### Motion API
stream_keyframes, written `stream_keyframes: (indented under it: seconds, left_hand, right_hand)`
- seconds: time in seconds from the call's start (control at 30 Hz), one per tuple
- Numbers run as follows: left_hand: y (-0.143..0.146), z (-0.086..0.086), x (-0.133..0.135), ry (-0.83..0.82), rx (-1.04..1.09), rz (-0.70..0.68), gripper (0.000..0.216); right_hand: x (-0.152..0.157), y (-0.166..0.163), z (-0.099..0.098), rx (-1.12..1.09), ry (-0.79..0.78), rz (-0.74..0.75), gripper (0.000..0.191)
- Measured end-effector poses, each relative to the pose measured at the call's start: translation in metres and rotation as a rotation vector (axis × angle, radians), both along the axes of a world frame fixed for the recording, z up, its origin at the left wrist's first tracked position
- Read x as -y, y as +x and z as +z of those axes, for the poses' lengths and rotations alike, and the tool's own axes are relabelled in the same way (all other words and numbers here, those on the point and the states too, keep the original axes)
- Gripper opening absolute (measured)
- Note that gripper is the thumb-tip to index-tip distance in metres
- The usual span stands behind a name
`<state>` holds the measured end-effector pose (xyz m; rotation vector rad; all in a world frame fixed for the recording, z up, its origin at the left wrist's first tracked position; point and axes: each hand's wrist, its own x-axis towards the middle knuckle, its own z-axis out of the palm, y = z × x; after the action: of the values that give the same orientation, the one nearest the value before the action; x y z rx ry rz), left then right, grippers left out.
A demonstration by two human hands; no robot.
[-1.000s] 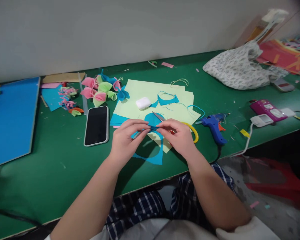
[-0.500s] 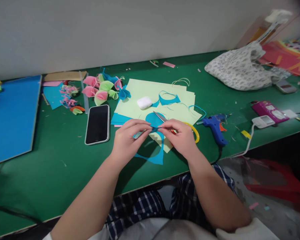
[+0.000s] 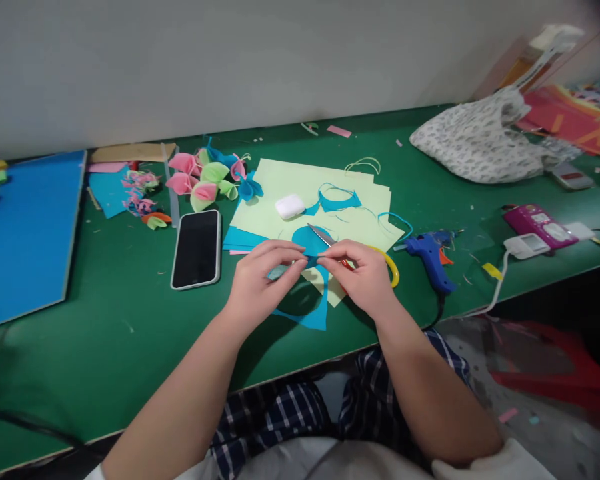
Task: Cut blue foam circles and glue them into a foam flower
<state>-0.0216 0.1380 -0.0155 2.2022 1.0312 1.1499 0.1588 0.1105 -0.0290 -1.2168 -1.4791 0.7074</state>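
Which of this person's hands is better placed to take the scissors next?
Probably the right hand: it is beside the yellow handle of the scissors; the left hand is farther away. Both pinch a small blue piece.

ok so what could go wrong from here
The scissors lie partly hidden by the right hand, blade tip exposed, so a careless move might nick a finger.
The blue paper piece is pinched between both hands' fingertips and could crease or tear.
The glue gun lies just to the right; an elbow might knock it, though whether it's hot can't be told.
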Motion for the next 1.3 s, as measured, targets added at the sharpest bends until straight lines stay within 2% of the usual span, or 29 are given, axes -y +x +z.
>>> stream_keyframes:
  seconds: [0.17,0.37,0.53,0.7,1.13,1.3]
  left_hand:
    - [0.002,-0.002,0.001,-0.025,0.027,-0.047,0.008]
    - [0.004,-0.011,0.006,-0.199,0.14,-0.017,0.02]
    - [0.006,-0.013,0.007,-0.199,0.177,0.0,0.023]
    - [0.006,-0.013,0.006,-0.215,0.189,0.039,0.025]
    - [0.009,-0.012,0.007,-0.264,0.182,0.033,0.022]
    - [0.011,-0.01,0.006,-0.35,0.227,0.054,0.023]
  right_hand:
    - [0.0,0.0,-0.002,0.018,0.042,0.038,0.007]
    - [0.0,-0.002,-0.002,0.001,0.046,0.071,0.009]
    - [0.0,-0.005,-0.003,0.013,-0.006,0.049,0.007]
    - [0.001,-0.008,-0.003,-0.068,-0.101,0.016,0.005]
    - [0.002,-0.01,-0.004,0.104,0.008,-0.024,0.006]
    - [0.001,-0.012,-0.005,0.032,-0.061,-0.004,0.006]
